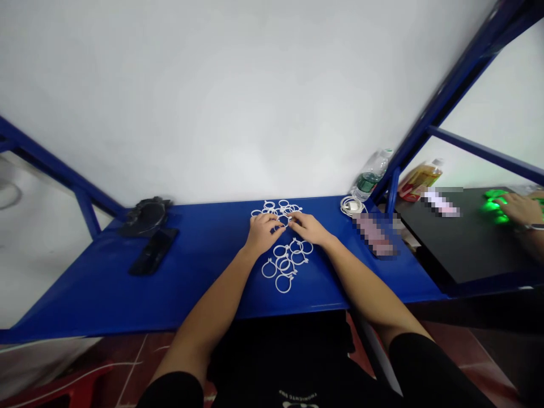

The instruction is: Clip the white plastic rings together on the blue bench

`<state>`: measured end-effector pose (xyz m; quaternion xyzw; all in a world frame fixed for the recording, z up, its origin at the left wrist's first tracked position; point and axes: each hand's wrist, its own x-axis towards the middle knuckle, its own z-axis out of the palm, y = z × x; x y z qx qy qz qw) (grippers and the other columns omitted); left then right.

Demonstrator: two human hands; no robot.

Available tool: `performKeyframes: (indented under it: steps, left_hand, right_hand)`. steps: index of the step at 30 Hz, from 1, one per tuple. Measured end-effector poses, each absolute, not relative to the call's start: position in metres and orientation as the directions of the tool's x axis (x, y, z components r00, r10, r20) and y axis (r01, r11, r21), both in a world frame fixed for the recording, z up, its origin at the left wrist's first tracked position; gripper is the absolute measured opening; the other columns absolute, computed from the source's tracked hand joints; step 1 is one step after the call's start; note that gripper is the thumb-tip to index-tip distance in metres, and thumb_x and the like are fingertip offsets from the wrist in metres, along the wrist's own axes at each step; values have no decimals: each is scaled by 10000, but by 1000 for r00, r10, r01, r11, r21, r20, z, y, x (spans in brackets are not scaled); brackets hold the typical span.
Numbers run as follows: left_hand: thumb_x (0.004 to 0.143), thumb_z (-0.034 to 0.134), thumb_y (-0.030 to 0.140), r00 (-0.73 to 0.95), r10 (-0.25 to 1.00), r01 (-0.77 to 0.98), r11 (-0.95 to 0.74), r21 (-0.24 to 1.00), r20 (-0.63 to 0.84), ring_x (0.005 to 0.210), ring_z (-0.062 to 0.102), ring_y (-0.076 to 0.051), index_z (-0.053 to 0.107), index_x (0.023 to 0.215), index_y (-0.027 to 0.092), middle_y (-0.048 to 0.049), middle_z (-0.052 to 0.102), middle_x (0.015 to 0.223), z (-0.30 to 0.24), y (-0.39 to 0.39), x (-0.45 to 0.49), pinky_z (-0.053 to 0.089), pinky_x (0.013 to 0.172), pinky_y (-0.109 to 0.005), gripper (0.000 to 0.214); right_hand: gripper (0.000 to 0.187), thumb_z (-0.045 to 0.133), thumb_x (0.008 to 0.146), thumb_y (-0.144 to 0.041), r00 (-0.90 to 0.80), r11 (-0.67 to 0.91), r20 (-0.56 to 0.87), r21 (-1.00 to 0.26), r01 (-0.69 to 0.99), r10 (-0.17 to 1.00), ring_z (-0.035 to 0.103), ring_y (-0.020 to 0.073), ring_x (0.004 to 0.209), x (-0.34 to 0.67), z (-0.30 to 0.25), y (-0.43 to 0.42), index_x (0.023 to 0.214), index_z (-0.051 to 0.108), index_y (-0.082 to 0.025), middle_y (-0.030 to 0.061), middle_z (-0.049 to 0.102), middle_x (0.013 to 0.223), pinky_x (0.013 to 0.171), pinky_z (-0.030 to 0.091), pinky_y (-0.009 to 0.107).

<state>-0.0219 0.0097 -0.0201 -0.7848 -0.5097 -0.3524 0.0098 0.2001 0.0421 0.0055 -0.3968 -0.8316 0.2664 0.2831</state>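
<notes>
Between my two hands is a white plastic ring (283, 221) with a small clip on its rim, like a curtain ring. My left hand (262, 231) pinches its left side, and my right hand (306, 226) has its fingers closed on the right side. Just beyond my fingers lies a cluster of similar white rings (269, 205), partly hidden by the hands. Nearer to me, a second loose group of white rings (284, 283) lies flat on the blue table (204, 260), several of them overlapping.
At the left are a dark flat phone-like object (153, 251) and a black bundle (147, 215). To the right stand a water bottle (370, 177), a coiled white cable (352, 206) and a blurred-out pinkish object (376, 234). Another person's hand (521, 208) is at a neighbouring black desk (459, 243).
</notes>
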Motion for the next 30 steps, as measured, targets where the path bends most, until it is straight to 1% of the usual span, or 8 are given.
performKeyframes:
  steps: [3, 6, 10, 16, 20, 23, 28, 30]
  left_hand:
    - [901, 788, 346, 248, 739, 765, -546, 341, 627, 1060, 660, -234, 794, 893, 267, -39, 749, 1090, -18, 8, -19, 449, 969, -428, 79]
    - [891, 799, 355, 277, 683, 718, -615, 326, 676, 991, 660, -218, 780, 878, 246, -37, 741, 1000, -19, 8, -19, 477, 918, -397, 111]
    - [913, 771, 381, 299, 653, 698, -647, 308, 695, 940, 642, -213, 764, 878, 233, -39, 723, 942, -19, 8, -18, 494, 889, -387, 152]
    - [935, 739, 382, 345, 623, 681, -681, 270, 702, 881, 614, -204, 733, 814, 219, -40, 695, 882, -18, 7, -16, 496, 838, -369, 202]
    - [950, 718, 385, 391, 601, 659, -711, 243, 697, 847, 605, -196, 739, 812, 224, -37, 696, 860, -18, 7, -16, 495, 811, -364, 213]
    - [965, 702, 381, 414, 594, 629, -734, 255, 690, 835, 622, -190, 748, 823, 231, -30, 701, 844, -19, 7, -15, 505, 806, -363, 213]
    - [999, 662, 339, 458, 585, 556, -776, 297, 669, 799, 670, -168, 742, 864, 226, -23, 729, 832, -20, 6, -10, 538, 775, -340, 193]
    - [988, 670, 331, 438, 581, 537, -781, 319, 686, 823, 692, -172, 745, 878, 229, -33, 747, 878, -19, 5, -10, 560, 786, -342, 167]
  right_hand:
    - [251, 473, 1044, -318, -536, 574, 309, -686, 446, 786, 670, 195, 849, 196, 8, 38, 1087, 688, -196, 47, 739, 947, 776, 467, 294]
    - [243, 452, 1040, -299, -550, 596, 340, -699, 395, 763, 667, 195, 863, 195, 11, 35, 1001, 673, -206, 37, 728, 934, 801, 472, 293]
    - [220, 468, 1020, -291, -580, 631, 361, -683, 368, 730, 645, 184, 832, 196, 14, 34, 971, 664, -204, 31, 715, 912, 786, 462, 281]
    - [192, 485, 975, -271, -576, 636, 364, -668, 386, 732, 587, 165, 718, 195, 13, 33, 878, 635, -201, 4, 653, 769, 698, 421, 261]
    - [167, 479, 886, -208, -574, 643, 377, -666, 377, 727, 568, 159, 676, 195, 11, 35, 777, 606, -201, -4, 627, 709, 682, 411, 262]
    - [163, 464, 821, -182, -586, 643, 378, -683, 346, 717, 573, 162, 667, 196, 10, 38, 748, 608, -201, -1, 636, 700, 687, 424, 266]
    - [204, 419, 818, -168, -590, 614, 376, -741, 271, 715, 587, 164, 668, 197, 10, 39, 714, 591, -204, 8, 647, 701, 705, 456, 272]
    - [196, 425, 816, -167, -578, 614, 391, -747, 256, 717, 597, 166, 690, 197, 10, 39, 722, 593, -203, 13, 655, 722, 713, 466, 271]
